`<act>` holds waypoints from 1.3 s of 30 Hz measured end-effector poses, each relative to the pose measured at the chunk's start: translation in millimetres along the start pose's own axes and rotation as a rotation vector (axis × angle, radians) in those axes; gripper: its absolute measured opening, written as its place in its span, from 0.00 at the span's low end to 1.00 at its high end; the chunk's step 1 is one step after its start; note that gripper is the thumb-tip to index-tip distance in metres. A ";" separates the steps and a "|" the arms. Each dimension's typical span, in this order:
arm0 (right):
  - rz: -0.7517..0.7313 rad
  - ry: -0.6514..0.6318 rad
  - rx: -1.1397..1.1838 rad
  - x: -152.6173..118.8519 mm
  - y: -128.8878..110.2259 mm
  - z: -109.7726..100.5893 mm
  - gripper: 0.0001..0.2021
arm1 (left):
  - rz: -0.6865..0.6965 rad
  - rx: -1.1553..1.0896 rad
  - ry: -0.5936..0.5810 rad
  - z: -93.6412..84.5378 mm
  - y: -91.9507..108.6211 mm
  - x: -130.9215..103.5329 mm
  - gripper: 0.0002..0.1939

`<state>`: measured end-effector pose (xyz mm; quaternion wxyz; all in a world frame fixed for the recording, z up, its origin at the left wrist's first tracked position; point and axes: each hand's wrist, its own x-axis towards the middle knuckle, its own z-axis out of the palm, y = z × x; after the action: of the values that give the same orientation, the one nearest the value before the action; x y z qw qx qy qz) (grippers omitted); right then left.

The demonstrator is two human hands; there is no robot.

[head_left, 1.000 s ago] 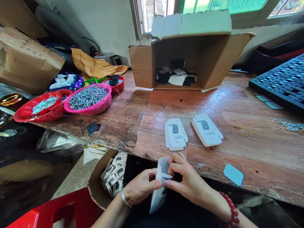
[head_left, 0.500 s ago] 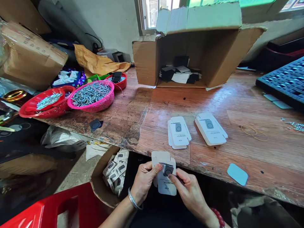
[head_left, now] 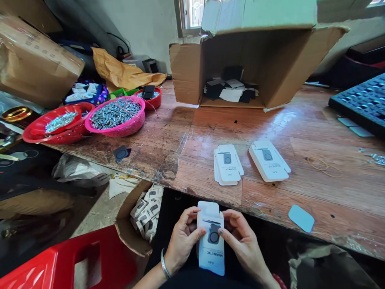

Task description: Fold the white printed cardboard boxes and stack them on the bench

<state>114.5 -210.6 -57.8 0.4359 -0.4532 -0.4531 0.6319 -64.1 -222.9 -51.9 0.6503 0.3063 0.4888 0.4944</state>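
Observation:
A white printed carton (head_left: 211, 253) with a dark ring picture and the word MAGNETIC is held upright between both hands, just below the table edge. My left hand (head_left: 187, 237) grips its left side, thumb on the front face. On the right side, my right hand (head_left: 242, 241) holds it with the thumb on the front and fingers behind. Two stacks of flat white cartons lie on the table beyond the hands: a thinner stack (head_left: 227, 164) and a thicker stack (head_left: 268, 161).
A large open cardboard box (head_left: 185, 76) holds black and white pieces. A pink basket (head_left: 116, 130) of metal parts stands left, beside a red basket (head_left: 60, 138). Below, a carton (head_left: 128, 224) contains many small boxes. A red stool (head_left: 39, 257) stands lower left. A blue pad (head_left: 301, 218) lies right.
Both hands and the held carton have moved down, nearer the body. The carton looks narrower and more box-like, and my right hand's fingers have shifted along its side. The camera view has shifted slightly.

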 end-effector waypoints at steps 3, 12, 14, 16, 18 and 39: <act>0.011 -0.014 -0.037 0.2 -2.5 0.1 0.15 | 0.000 0.030 -0.013 -2.8 -0.6 -1.7 0.23; -0.029 -0.196 -0.378 -1.9 -12.6 -3.3 0.20 | -0.046 0.208 0.024 -5.7 0.0 -11.6 0.22; -0.009 -0.195 -0.343 -1.2 -17.4 -1.2 0.18 | -0.037 0.217 0.049 -1.9 4.9 -11.5 0.23; 0.047 -0.162 -0.253 1.5 -22.9 0.6 0.14 | -0.059 0.165 0.054 1.3 10.4 -10.5 0.22; 0.106 -0.166 -0.183 5.6 -28.4 0.6 0.15 | -0.102 0.090 0.035 2.2 14.7 -9.0 0.23; 0.102 -0.292 -0.492 21.5 -67.1 7.2 0.05 | 0.015 0.574 -0.105 -0.3 56.1 0.6 0.09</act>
<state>112.4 -177.2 4.5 0.2107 -0.4719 -0.6272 0.5827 -83.7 -204.2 -2.7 0.5578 0.5066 0.5718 0.3243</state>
